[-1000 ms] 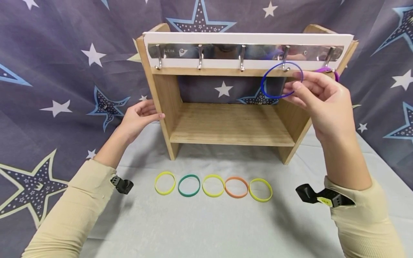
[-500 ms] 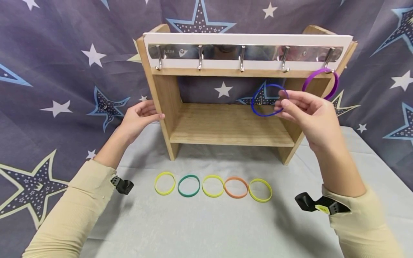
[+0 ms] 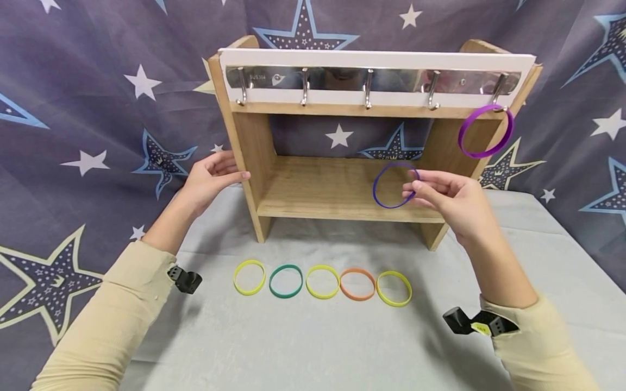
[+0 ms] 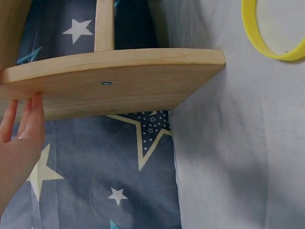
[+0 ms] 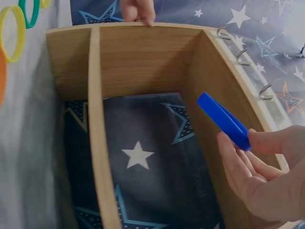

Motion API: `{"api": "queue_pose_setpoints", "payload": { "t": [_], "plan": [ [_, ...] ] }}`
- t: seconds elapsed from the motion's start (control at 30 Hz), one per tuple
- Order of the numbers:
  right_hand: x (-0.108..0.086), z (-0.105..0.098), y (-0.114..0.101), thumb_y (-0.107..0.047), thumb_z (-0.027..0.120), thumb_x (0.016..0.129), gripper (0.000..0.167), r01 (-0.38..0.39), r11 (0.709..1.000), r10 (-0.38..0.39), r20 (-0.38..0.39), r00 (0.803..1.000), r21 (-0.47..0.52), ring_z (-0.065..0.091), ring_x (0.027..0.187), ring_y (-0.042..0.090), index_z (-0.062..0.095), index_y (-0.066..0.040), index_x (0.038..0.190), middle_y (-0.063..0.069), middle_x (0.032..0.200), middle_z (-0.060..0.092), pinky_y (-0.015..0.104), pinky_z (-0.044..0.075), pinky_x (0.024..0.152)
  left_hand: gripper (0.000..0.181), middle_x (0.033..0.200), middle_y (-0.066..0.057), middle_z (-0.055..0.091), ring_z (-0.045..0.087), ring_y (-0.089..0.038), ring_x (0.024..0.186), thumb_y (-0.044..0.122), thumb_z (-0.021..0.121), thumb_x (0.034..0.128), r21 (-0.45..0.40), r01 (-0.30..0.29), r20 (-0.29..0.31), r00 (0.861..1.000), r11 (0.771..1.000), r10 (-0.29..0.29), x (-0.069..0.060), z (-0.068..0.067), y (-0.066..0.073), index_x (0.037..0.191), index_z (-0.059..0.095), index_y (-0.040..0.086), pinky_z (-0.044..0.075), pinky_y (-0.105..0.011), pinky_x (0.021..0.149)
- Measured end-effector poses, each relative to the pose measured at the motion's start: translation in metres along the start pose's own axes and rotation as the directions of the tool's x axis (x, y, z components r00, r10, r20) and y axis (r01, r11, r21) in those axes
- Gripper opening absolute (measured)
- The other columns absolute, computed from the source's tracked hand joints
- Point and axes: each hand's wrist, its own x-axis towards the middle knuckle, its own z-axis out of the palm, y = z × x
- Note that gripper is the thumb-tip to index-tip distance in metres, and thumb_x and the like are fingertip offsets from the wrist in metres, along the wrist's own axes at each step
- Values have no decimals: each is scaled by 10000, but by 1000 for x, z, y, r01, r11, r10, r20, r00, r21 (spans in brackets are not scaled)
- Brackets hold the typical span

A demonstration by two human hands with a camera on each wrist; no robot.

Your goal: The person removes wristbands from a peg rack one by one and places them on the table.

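My right hand (image 3: 452, 203) pinches a blue silicone wristband (image 3: 375, 187) between thumb and fingers, in front of the wooden shelf rack's inner board. In the right wrist view this wristband (image 5: 221, 119) appears edge-on. A purple wristband (image 3: 462, 136) hangs from the rightmost hook of a metal hook strip (image 3: 337, 81), above my right hand. My left hand (image 3: 210, 179) holds the left side panel of the wooden rack (image 3: 251, 157), thumb at its front edge. In the left wrist view its fingers (image 4: 34, 119) touch the panel's outer face.
On the grey cloth, in a row before the rack, lie a yellow wristband (image 3: 236, 277), a green wristband (image 3: 271, 282), another yellow wristband (image 3: 309, 282), an orange wristband (image 3: 343, 285) and a further yellow wristband (image 3: 379, 290). A star-patterned curtain (image 3: 107, 136) hangs behind.
My right hand has moved down and left with the blue wristband, away from the hooks, leaving the purple wristband in fuller view. My left hand stays on the rack.
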Motion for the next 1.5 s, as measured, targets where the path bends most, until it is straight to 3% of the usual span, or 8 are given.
{"api": "queue_pose_setpoints", "payload": {
  "t": [0.2, 0.73, 1.07, 1.5],
  "plan": [
    [-3, -2, 8, -14, 638, 897, 161, -48, 999, 49, 3, 999, -20, 735, 809, 61, 727, -143, 935, -55, 873, 764, 178, 580, 745, 556, 1034, 140, 646, 619, 5, 977, 91, 738, 834, 8, -2, -5, 1000, 1000, 2, 1, 0, -1, 1337, 507, 33, 529, -123, 794],
    [-14, -15, 32, 4, 603, 915, 189, -174, 983, 174, 4, 985, 54, 731, 792, 80, 720, -143, 890, -12, 826, 758, 205, 586, 760, 544, 1022, 131, 658, 628, -5, 967, 73, 747, 822, -33, -6, 2, 1000, 999, 6, 0, 0, -5, 1318, 527, 41, 529, -124, 793],
    [-22, -33, 46, 19, 595, 916, 161, -222, 970, 222, 10, 975, 100, 729, 800, 105, 705, -96, 899, 26, 832, 755, 220, 586, 783, 553, 1018, 164, 640, 612, 28, 969, 114, 731, 840, 76, 18, -48, 999, 997, -14, 3, 1, -3, 1341, 509, 40, 520, -124, 817],
    [-44, -60, 64, 8, 579, 930, 200, -299, 954, 298, 38, 954, 33, 724, 849, 67, 722, -130, 902, -11, 876, 759, 213, 580, 800, 547, 993, 171, 650, 624, 25, 948, 82, 728, 835, 32, 5, -42, 999, 999, -3, 3, 2, -5, 1333, 511, 23, 525, -125, 806]
  ]
}}
